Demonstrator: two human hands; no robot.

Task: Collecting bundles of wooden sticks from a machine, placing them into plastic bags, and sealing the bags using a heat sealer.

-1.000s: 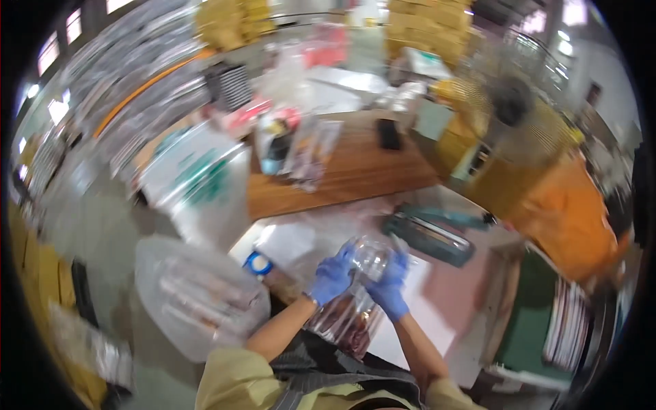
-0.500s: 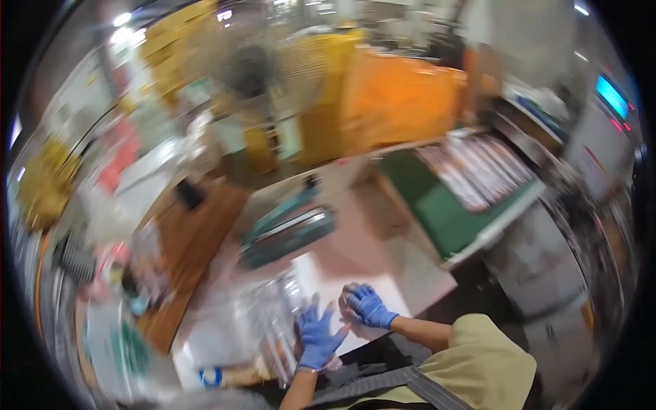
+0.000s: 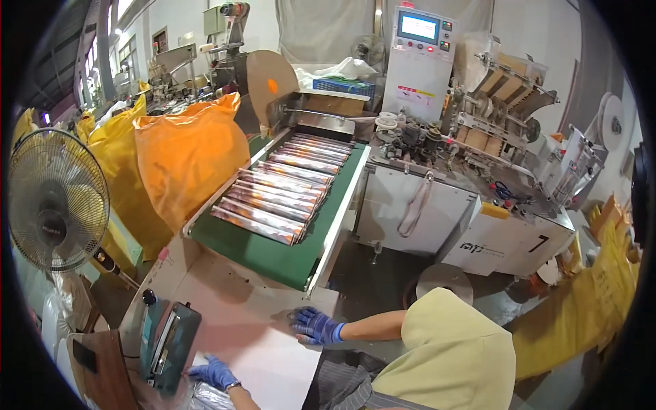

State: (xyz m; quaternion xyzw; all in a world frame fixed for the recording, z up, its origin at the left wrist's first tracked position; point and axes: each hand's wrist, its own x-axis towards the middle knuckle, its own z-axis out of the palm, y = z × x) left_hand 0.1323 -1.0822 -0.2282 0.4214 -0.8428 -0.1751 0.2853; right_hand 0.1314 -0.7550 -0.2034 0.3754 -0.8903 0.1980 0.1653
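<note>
In a blue glove, my left hand (image 3: 213, 373) rests low on the table, its fingers stretched toward the base of a teal hand-lever bag sealer (image 3: 169, 348). Just below that hand lies a pile of clear plastic packaging (image 3: 207, 398), partly cut off by the lower edge. My right hand (image 3: 316, 326), gloved alike, lies on the pale tabletop (image 3: 263, 365) near its right edge, fingers apart and holding nothing. Beyond it, a green conveyor belt (image 3: 263, 256) carries rows of slim, shiny printed packets (image 3: 270, 198), stacked overlapping.
A fan (image 3: 58, 198) stands at the left, beside orange (image 3: 191, 150) and yellow (image 3: 130, 178) sacks. A white machine cabinet with a screen (image 3: 418, 68) and roller machinery (image 3: 488, 123) stand beyond the belt. Yellow sacking (image 3: 570, 335) lies at the right.
The view has swung right, bringing the belt and machine to the middle. My hands are farther apart; the left is now beside the sealer, the right flat near the table's edge.
</note>
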